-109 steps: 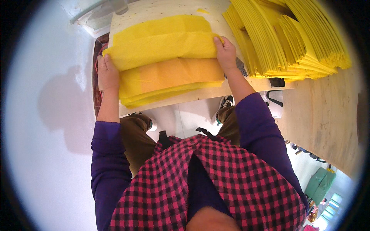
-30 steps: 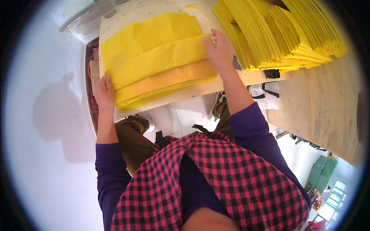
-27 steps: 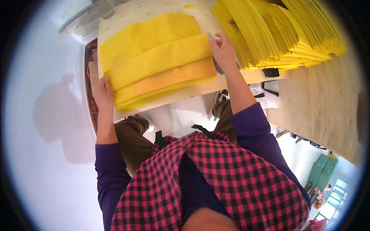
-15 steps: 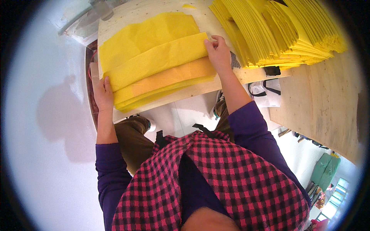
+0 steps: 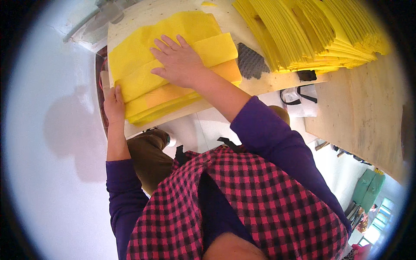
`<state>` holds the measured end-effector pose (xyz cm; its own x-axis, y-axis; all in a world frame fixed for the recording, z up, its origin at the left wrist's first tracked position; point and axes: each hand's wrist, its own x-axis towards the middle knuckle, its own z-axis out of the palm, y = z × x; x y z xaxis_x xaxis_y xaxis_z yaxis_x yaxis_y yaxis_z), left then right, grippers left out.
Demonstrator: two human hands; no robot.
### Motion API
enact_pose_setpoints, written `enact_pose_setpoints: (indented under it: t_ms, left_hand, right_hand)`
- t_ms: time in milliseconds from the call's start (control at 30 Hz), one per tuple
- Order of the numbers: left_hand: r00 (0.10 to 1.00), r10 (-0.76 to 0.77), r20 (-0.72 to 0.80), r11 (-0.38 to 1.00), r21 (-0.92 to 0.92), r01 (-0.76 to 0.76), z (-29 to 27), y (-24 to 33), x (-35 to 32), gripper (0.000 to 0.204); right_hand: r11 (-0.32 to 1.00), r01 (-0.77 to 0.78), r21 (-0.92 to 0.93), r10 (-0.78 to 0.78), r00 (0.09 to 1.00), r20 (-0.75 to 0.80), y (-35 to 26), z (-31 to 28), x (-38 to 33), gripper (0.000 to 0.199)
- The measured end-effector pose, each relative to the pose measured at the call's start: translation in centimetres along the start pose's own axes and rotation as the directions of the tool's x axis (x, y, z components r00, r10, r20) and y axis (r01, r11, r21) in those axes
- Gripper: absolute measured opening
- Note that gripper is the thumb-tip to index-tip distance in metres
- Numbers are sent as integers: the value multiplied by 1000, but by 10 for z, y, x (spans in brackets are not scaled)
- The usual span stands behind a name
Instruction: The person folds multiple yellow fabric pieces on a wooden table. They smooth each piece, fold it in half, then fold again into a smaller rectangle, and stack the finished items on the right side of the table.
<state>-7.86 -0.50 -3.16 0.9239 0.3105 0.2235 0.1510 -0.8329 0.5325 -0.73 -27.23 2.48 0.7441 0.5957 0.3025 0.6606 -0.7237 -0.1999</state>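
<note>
A yellow cloth-like sheet (image 5: 143, 48) lies on a wooden table with its near part folded over in a flat band. Across that fold rests my right hand (image 5: 178, 63), palm down and open, its fingers spread. My left hand (image 5: 114, 105) is closed at the sheet's left edge, thumb on the near side of the fold; some of its fingers are hidden. Below the fold an orange-yellow strip (image 5: 173, 95) shows, with more yellow layers under it along the table's near edge.
Thick stacks of folded yellow sheets (image 5: 299, 39) stand at the right on the wooden table (image 5: 225, 97). A dark grey textured patch (image 5: 252, 60) lies beside them. A white bag with black handles (image 5: 302, 101) is below the table edge. Another wooden surface (image 5: 355, 112) extends at the right.
My right hand has let go of the fold's right corner and moved left, now spread flat on the folded band. My left hand stays at the left edge.
</note>
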Motion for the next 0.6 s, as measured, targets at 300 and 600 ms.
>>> enact_pose_setpoints:
  t_ms: [300,600]
  left_hand:
    - [998,38,-50,999,-35,-40,-2,1,8,41]
    - [999,-37,22,997,69,35,-2,-4,10,45]
  right_hand:
    - [966,-257,-36,260,958,123,21,17,-13,69]
    - [937,-346,-38,347,921,174,27,18,-15,71]
